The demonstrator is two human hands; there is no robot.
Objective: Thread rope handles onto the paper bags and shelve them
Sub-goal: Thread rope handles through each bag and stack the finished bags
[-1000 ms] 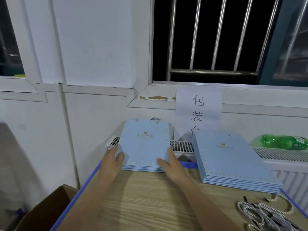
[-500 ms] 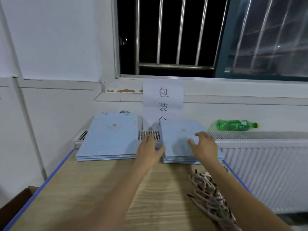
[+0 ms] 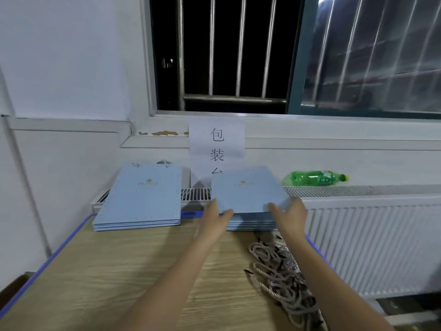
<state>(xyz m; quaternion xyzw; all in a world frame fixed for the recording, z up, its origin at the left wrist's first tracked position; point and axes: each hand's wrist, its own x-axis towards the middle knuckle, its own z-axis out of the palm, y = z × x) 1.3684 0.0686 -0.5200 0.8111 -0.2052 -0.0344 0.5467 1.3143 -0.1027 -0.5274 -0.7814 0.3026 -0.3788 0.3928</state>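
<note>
We're picking the top bag off the right stack, frame centre; left hand and right hand both pinch its near edge, lifted slightly. Next we likely draw it toward us and take a rope, lower right. Bag is flat, pale blue, gold logo.

white walls surround a barred window, dark outside. a white radiator stands beside the wooden desk.
</note>
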